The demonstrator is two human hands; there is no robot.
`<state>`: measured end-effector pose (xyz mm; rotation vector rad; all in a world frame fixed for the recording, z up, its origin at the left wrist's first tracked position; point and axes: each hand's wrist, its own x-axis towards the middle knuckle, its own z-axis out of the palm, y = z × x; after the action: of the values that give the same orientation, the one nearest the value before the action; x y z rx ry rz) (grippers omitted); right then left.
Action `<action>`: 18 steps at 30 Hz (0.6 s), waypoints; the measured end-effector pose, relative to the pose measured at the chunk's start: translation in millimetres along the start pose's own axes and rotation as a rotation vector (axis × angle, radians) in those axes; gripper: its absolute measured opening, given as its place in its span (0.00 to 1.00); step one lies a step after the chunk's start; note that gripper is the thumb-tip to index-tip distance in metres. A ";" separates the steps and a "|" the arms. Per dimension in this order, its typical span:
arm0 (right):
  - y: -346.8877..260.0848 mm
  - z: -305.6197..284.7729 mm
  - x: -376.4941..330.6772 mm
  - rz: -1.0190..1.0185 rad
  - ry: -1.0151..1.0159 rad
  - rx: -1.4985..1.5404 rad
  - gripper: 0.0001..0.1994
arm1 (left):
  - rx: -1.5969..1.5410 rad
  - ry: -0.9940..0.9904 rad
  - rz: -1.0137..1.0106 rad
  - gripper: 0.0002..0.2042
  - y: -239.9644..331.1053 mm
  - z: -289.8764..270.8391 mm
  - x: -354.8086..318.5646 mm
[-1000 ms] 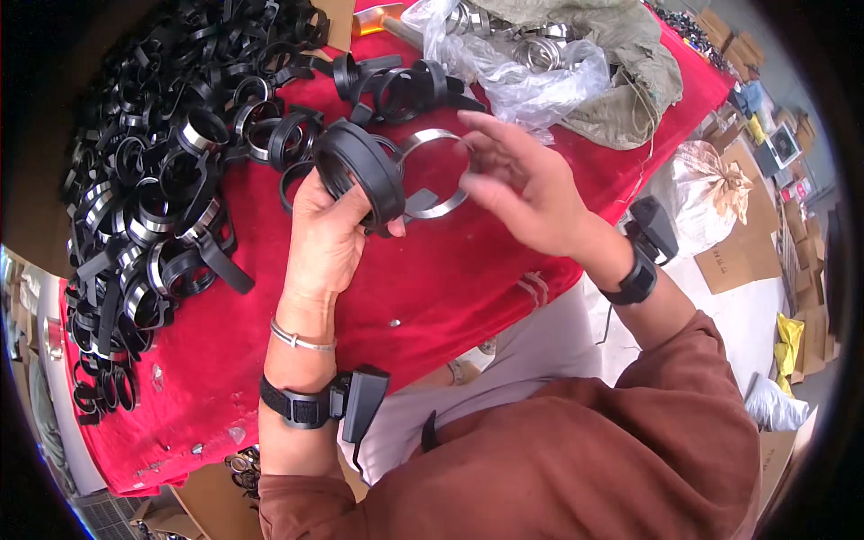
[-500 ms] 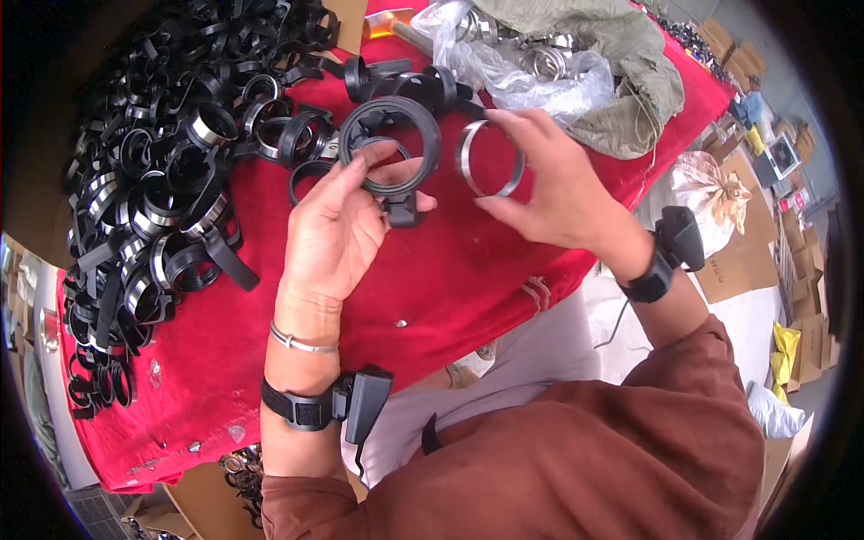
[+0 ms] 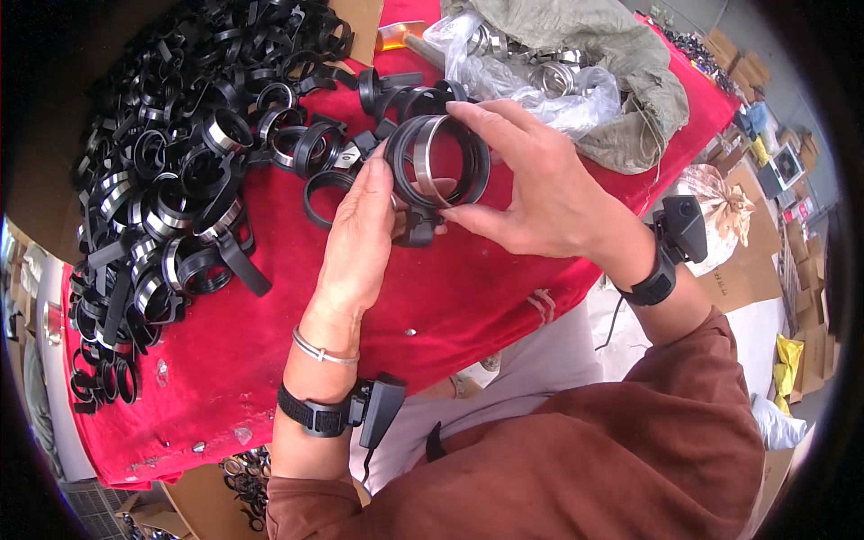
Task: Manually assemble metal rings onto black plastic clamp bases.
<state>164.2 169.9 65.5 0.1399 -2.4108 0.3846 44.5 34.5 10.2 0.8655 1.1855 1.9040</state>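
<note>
Over the red-covered table, my left hand (image 3: 358,236) is closed on a black plastic ring (image 3: 404,180) with a stubby block at its lower edge. A shiny metal ring (image 3: 423,160) sits in my right hand (image 3: 556,187), pinched at top and bottom between fingers and thumb. The metal ring is up against the black ring's opening, overlapping it; how deep it sits inside I cannot tell. Just beyond my left hand, another black ring (image 3: 311,205) lies on the cloth.
A large heap of black rings (image 3: 193,171), many with metal bands, covers the table's left. Beyond my hands, a clear plastic bag (image 3: 504,81) with metal rings lies on a grey-green sack (image 3: 643,99). Cardboard boxes (image 3: 805,333) stand at the far right.
My right hand has moved left, bringing the metal ring from apart to against the black ring. My left hand has shifted slightly right and turned with the black ring.
</note>
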 end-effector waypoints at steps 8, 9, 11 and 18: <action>-1.0 4.7 4.9 0.017 -0.058 -0.042 0.32 | -0.014 0.084 -0.048 0.24 -2.2 -1.1 -0.7; 0.0 6.4 4.9 0.007 -0.056 -0.034 0.32 | -0.013 0.080 -0.040 0.23 -3.8 -1.9 -0.6; 0.1 6.6 5.9 0.010 -0.064 -0.025 0.32 | -0.013 0.075 -0.032 0.23 -3.8 -1.9 -0.3; -0.1 9.6 6.7 0.040 -0.097 -0.036 0.33 | 0.121 0.057 -0.018 0.20 0.2 3.2 -5.0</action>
<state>153.2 166.9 63.0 0.0964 -2.5179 0.3592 49.7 31.7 10.7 0.8671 1.3502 1.8689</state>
